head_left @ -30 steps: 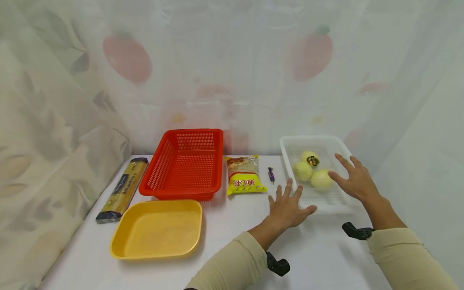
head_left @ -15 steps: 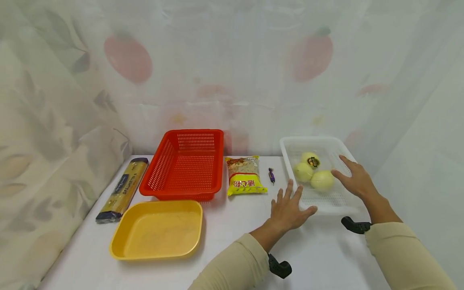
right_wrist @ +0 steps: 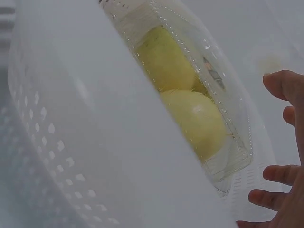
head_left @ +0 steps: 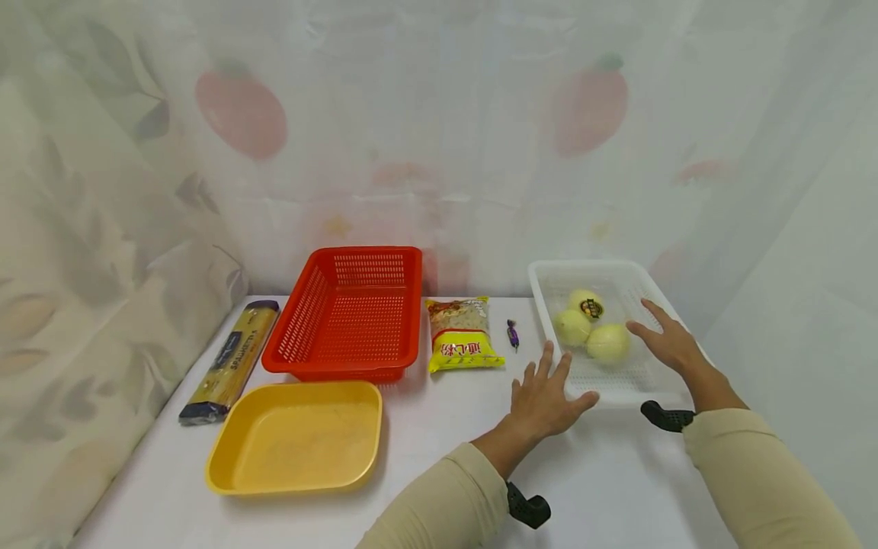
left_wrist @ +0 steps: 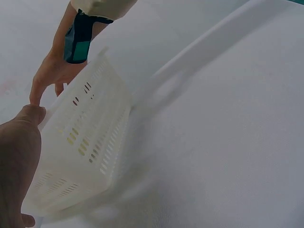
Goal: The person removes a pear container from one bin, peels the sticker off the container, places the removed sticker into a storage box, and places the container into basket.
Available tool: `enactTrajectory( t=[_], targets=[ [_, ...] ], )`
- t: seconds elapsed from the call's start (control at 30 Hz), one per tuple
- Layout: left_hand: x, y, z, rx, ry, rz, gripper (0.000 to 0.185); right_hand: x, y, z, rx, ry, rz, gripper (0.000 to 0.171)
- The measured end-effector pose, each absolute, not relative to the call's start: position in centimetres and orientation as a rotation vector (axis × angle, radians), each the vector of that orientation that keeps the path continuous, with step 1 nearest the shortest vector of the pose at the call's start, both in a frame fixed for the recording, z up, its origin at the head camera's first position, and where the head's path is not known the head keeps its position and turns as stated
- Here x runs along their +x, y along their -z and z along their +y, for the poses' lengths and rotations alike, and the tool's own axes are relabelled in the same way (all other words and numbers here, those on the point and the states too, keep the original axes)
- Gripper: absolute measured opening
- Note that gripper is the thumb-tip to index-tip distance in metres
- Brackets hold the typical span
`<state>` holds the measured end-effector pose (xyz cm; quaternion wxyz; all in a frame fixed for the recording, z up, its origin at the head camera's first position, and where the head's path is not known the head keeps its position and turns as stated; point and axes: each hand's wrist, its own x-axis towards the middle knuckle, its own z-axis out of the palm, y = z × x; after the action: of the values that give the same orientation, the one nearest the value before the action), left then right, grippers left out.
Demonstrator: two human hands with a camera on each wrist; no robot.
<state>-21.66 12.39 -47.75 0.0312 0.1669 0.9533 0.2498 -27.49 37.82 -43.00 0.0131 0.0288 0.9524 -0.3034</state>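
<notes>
Left hand (head_left: 545, 398), fingers splayed wide, at lower-left corner of white basket (head_left: 610, 397), right of frame. Right hand (head_left: 675, 351), fingers spread, over basket's right side. Neither grips anything; rim contact: can't tell. Three pale yellow-green round items (head_left: 608, 344) bunched inside basket, probably kept together by clear plastic pack (right_wrist: 237, 164). Hands likely straddle basket because it's wide.

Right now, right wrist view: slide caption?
Right hand, fingers parted, near a clear package of pale-yellow fruit in a white basket.
</notes>
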Motion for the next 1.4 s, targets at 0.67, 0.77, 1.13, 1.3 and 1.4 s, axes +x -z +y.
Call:
enactTrajectory(
  t=[0.67, 0.77, 1.13, 1.3, 1.4],
  targets=[
    [-21.7, 47.9, 12.4, 0.521, -0.772, 2.944, 0.080, -29.6, 44.3, 37.6, 0.330, 1.317, 2.485, 0.105],
    [-21.7, 47.9, 12.4, 0.521, -0.768, 2.944, 0.080, -29.9, 44.7, 37.7, 0.350, 1.343, 2.436, 0.101],
    [-21.3, 47.7, 12.4, 0.536, -0.789, 2.937, 0.080, -29.9, 45.6, 37.8, 0.460, 1.419, 2.282, 0.107],
    [-21.4, 47.9, 12.5, 0.520, -0.765, 2.952, 0.080, -30.2, 46.0, 37.8, 0.461, 1.445, 2.263, 0.104],
    [-21.6, 48.0, 12.6, 0.502, -0.744, 2.964, 0.080, -30.5, 46.4, 37.9, 0.454, 1.453, 2.269, 0.105]
  ],
)
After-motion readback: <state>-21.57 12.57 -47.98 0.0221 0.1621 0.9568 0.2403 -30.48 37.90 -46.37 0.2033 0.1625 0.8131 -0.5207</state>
